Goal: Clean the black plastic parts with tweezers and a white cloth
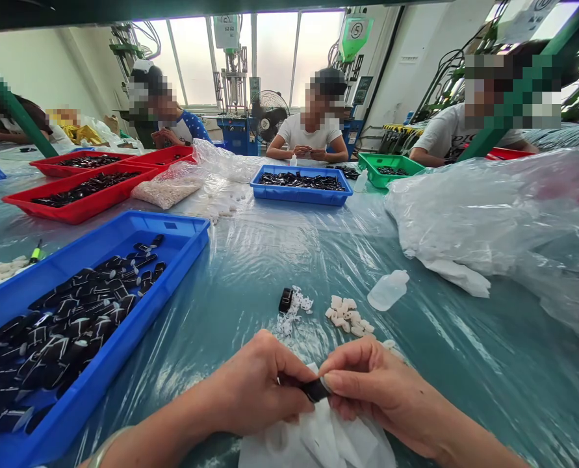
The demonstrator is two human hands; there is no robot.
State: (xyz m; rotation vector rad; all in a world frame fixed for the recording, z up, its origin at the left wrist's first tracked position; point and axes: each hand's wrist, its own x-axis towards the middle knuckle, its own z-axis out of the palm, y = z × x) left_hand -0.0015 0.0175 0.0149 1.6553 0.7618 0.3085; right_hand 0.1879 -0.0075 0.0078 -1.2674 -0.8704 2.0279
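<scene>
My left hand [264, 383] is closed around a small black plastic part [314, 390]. At the part's right end, my right hand [374, 383] pinches with thumb and forefinger; a small pale bit shows there, too small to name. Beneath both hands lies crumpled white tissue [318, 439]. Beyond my left hand, another black part [286, 300] stands beside a heap of tiny white pieces [296, 309]. Farther right is a pile of cream-coloured small blocks [348, 315]. A translucent plastic bottle [388, 290] lies on its side past them.
A blue tray [172, 260] of black parts fills the left side. Red trays [75, 211], a smaller blue tray [299, 194] and a green tray [391, 162] stand farther back. Clear plastic bags [503, 214] are heaped at right. Several people sit across the film-covered table [250, 260].
</scene>
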